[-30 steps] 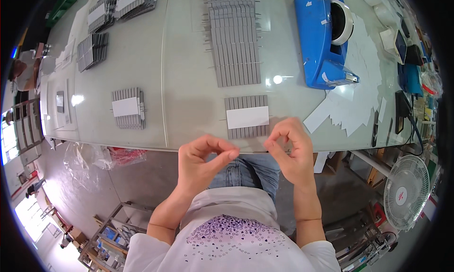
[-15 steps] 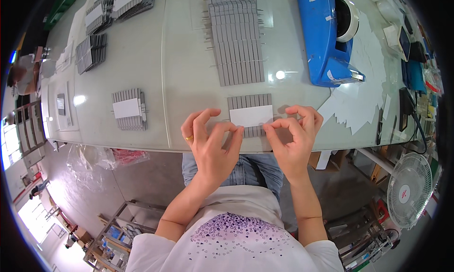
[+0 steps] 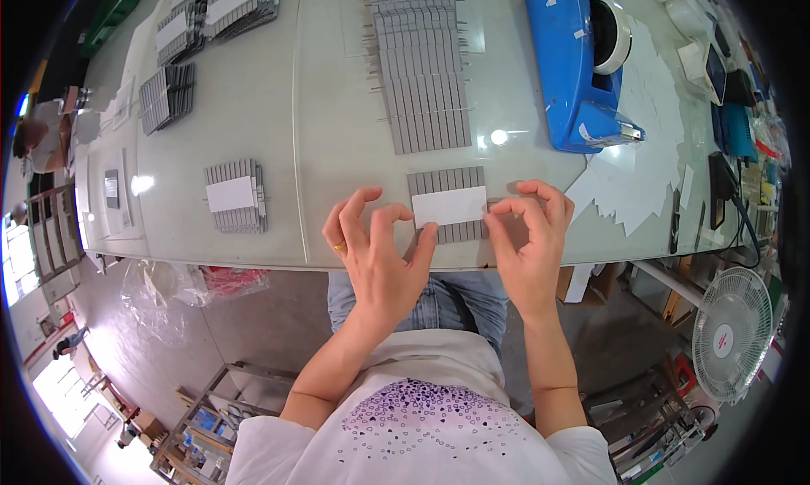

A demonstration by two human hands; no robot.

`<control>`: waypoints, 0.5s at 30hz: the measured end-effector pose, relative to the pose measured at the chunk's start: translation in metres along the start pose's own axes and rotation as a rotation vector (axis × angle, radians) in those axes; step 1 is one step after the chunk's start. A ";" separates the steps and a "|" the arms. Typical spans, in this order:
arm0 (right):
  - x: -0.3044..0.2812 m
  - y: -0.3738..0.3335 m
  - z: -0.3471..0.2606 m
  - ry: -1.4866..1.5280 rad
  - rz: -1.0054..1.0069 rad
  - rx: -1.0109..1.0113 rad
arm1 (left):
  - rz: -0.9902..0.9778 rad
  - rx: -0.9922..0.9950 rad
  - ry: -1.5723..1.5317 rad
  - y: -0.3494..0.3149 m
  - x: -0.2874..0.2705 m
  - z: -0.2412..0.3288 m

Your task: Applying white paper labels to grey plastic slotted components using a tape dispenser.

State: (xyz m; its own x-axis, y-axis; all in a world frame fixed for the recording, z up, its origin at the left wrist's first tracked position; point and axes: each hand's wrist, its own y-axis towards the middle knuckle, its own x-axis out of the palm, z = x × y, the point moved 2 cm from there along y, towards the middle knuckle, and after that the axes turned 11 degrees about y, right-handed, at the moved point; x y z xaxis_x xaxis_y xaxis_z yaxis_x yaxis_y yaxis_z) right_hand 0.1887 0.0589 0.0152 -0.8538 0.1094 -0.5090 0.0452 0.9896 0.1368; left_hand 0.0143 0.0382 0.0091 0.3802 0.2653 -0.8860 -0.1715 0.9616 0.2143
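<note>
A small bundle of grey strips (image 3: 447,181) with a white label (image 3: 450,206) across it lies near the front edge of the pale table (image 3: 337,131). My left hand (image 3: 378,253) has its fingers spread, with the thumb and a fingertip touching the bundle's left end. My right hand (image 3: 527,240) pinches the bundle's right end between thumb and forefinger. A ring sits on one finger of the left hand.
A second labelled grey bundle (image 3: 234,196) lies to the left. A long row of loose grey strips (image 3: 420,63) runs up the middle. A blue tape dispenser (image 3: 578,59) and white paper pieces (image 3: 633,177) are at right. More bundles (image 3: 167,95) lie far left. A fan (image 3: 732,333) stands below the table.
Both hands went from below the table edge up to the labelled bundle and now press at its two ends.
</note>
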 end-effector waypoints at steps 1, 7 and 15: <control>-0.001 0.000 0.002 0.030 -0.008 0.016 | 0.027 0.013 -0.009 0.000 -0.001 -0.001; -0.003 -0.021 -0.002 -0.105 -0.081 -0.260 | 0.081 0.374 -0.018 -0.012 -0.008 -0.031; 0.039 -0.053 -0.018 -0.283 -0.190 -0.281 | 0.068 0.582 0.158 -0.009 -0.005 -0.042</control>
State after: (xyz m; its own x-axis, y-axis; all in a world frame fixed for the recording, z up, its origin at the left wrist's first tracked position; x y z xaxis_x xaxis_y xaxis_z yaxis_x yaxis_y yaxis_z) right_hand 0.1435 0.0095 0.0031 -0.6558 -0.0122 -0.7548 -0.2752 0.9349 0.2240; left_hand -0.0239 0.0252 -0.0053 0.2383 0.3571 -0.9032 0.3512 0.8354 0.4229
